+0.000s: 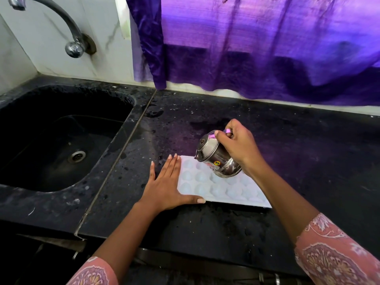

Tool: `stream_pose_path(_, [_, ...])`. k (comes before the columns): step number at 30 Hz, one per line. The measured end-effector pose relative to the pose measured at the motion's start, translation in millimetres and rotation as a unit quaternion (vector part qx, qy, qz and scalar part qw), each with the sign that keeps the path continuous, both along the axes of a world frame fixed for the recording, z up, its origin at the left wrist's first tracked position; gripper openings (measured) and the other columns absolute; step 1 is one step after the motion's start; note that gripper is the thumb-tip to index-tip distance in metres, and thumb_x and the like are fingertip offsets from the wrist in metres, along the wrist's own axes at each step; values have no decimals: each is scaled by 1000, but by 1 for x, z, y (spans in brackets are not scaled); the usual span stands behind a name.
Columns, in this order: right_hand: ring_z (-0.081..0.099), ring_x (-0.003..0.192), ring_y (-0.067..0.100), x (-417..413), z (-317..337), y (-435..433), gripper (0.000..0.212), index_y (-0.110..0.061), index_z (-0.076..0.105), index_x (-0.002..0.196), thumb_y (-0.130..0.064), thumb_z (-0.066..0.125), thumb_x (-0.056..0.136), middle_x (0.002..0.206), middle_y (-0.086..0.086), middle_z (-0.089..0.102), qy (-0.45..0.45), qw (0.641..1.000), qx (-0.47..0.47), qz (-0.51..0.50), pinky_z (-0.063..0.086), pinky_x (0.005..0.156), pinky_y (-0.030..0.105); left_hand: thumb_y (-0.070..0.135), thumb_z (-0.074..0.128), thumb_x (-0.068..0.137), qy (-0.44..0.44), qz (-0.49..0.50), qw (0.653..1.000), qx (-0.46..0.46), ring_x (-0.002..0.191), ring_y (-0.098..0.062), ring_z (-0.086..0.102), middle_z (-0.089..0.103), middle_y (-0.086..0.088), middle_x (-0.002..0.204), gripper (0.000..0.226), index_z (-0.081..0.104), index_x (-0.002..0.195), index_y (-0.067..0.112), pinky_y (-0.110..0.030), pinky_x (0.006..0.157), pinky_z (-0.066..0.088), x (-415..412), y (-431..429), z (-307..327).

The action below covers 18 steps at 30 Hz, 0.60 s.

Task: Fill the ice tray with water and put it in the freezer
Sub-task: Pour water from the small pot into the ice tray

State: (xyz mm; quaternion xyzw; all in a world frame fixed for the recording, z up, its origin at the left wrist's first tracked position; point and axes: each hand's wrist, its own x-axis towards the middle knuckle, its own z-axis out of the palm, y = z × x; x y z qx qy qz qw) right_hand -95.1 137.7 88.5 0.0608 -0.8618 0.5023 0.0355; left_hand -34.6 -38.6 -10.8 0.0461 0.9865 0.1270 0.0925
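Pink patterned sleeves (337, 256) framed both forearms reaching onto the black table (205, 233). The white ice tray (203, 185) lay flat there, right of the sink (61, 130). Its long axis ran left to right and slanted nearer on the right.

The left hand (166, 186) lay flat at the tray's left end, its fingers (172, 163) straight and gripping nothing, and its thumb lay along the near edge. The right hand (238, 145) gripped the handle of a steel jug (216, 159). The jug was tipped leftward, with its spout over the far-left corner cells.

Water in the cells or at the spout was too faint to make out. Most cells lay rightward of the spout, so the pour would probably need to travel along that axis toward the right hand's side while the left hand steadied the tray.
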Motion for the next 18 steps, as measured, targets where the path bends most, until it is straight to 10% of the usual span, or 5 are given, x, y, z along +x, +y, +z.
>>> stream_pose_path(18, [37,59,8,-1,4,-6,30,-20,35,65,-19,55,87,64,-5,43,7,1000,26,15,33,55,26,96,27,47,-1,7,1000,5,136,-2,-27,-21,8,154,133,-18,146,18,-48,109,-23,1,0,0])
